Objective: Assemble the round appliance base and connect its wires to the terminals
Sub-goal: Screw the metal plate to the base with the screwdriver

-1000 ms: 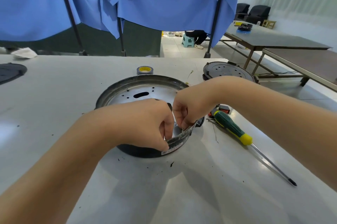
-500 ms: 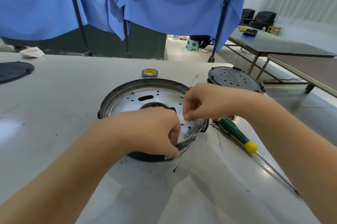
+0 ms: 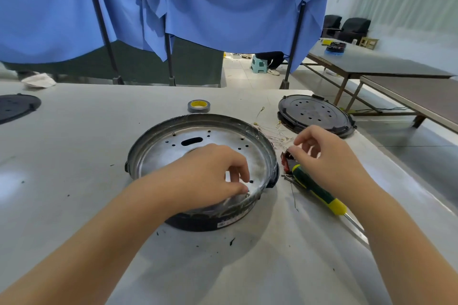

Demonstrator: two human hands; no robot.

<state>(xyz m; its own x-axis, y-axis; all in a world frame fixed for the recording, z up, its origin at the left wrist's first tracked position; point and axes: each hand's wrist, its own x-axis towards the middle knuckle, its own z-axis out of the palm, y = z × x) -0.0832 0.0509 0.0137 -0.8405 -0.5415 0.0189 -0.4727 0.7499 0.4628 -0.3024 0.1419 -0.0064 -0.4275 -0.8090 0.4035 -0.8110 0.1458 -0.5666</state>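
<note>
— Where does the work sit?

— A round appliance base (image 3: 198,156), a metal pan with a punched floor and a dark skirt, stands at the centre of the frame on a grey table (image 3: 74,156). The left hand (image 3: 210,175) rests inside its near rim, fingers curled; whether its grip has hold of anything there cannot be told.

— And the other hand?

— The right hand (image 3: 322,156), centre right of the frame, reaches down with thumb and forefinger closing in a pinch on a small red and black part (image 3: 287,162) just beside the base. Thin loose wires (image 3: 275,134) trail on the table above it, toward a black perforated cover plate (image 3: 313,113) at the upper right.

— What else lies around?

— A green and yellow screwdriver (image 3: 316,192) lies just below the right hand, shaft pointing to the lower right. A roll of grey tape (image 3: 198,106) stands beyond the base, and blue cloth (image 3: 223,2) hangs across the top of the frame.
</note>
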